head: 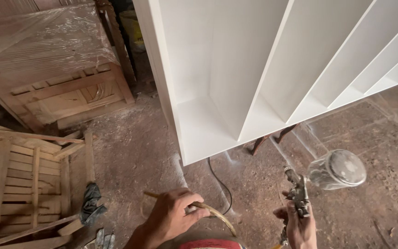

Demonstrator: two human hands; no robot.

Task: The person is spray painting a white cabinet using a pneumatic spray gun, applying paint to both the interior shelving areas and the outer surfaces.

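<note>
My right hand [299,227] grips a metal spray gun [300,193] at the bottom right; its clear cup [338,169], fogged with white paint, sticks up to the right. My left hand [173,216] at the bottom centre is closed around a yellowish hose [217,215] that curves toward the gun. Above both hands stands a white-painted shelf unit [272,64] with several slanted dividers, raised off the floor on a dark stand [266,139].
Bare dusty floor [134,152] with white overspray near the unit. A black cable [219,182] runs under the shelf. Wooden slatted frames [19,180] lie at left, a plastic-wrapped wooden piece [47,55] at the top left, a dark rag [90,203] beside them.
</note>
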